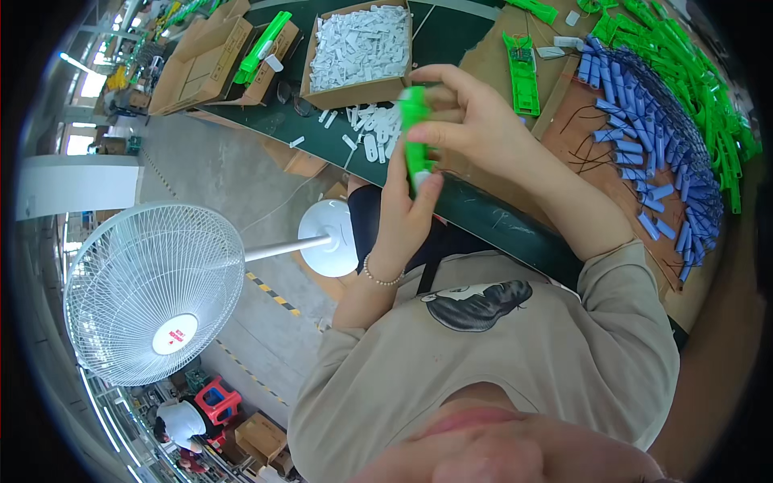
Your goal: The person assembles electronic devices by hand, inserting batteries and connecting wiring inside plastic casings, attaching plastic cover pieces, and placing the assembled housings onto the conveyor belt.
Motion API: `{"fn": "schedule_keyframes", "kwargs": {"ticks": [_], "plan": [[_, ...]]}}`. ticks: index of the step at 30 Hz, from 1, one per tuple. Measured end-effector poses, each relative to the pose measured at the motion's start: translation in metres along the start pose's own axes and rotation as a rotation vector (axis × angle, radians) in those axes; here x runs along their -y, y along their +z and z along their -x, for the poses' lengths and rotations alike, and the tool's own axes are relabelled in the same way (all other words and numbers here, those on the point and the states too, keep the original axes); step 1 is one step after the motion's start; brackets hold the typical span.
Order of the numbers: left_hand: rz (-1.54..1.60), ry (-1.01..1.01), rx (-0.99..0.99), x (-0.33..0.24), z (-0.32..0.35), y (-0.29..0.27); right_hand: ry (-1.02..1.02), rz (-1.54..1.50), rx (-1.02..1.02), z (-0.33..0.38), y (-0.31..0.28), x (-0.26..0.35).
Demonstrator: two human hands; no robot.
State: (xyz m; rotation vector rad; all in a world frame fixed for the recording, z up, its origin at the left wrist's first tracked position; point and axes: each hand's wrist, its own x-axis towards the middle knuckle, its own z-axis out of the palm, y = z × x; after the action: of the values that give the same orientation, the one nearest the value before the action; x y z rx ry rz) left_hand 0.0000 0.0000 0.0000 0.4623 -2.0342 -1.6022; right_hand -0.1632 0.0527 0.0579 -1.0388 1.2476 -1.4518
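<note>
Along the near edge of a dark green surface [509,224], a person in a beige T-shirt handles a slim green casing [415,133] with two bare hands. That edge runs slantwise under the right forearm; to the left, the side drops away to grey floor [266,189], where a white standing fan [153,294] stands well apart from the hands. A cardboard box [358,97] filled with small white pieces sits just beyond the casing, loose white pieces [378,131] scattered in front of it. To the right of the right hand [481,125], brown cardboard leaves a stretch of room before another green casing [523,76] lying flat, with blue cylinders [624,105] on dark wires and a heap of green parts [688,92] farther right.

The left hand [405,208], a beaded bracelet [380,275] at its wrist, reaches up from below, fingers pointing away from the body. The right hand comes in from the right, its index finger arched over the casing's top.

Both grips are closed on the held casing: the left clamps its lower end, thumb by a white part [421,179]; the right pinches higher, thumb across its middle. It stands lengthwise between them, raised over the surface's edge, its upper end blurred.
</note>
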Motion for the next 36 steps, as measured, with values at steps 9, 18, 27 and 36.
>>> {"fn": "schedule_keyframes", "kwargs": {"ticks": [9, 18, 27, 36], "plan": [[0.18, 0.102, -0.278, -0.005, -0.001, 0.001, -0.193, 0.52, -0.022, 0.011, 0.012, -0.006], [0.312, -0.046, -0.196, 0.026, 0.0, 0.012, -0.377, 0.796, -0.281, 0.055, 0.027, -0.046], [0.6, -0.194, -0.07, 0.002, 0.004, 0.02, -0.031, 1.514, -0.731, 0.117, -0.126, -0.039], [0.574, -0.157, 0.029, 0.012, 0.007, 0.032, -0.447, 1.574, -0.704, 0.118, -0.157, -0.025]]}}
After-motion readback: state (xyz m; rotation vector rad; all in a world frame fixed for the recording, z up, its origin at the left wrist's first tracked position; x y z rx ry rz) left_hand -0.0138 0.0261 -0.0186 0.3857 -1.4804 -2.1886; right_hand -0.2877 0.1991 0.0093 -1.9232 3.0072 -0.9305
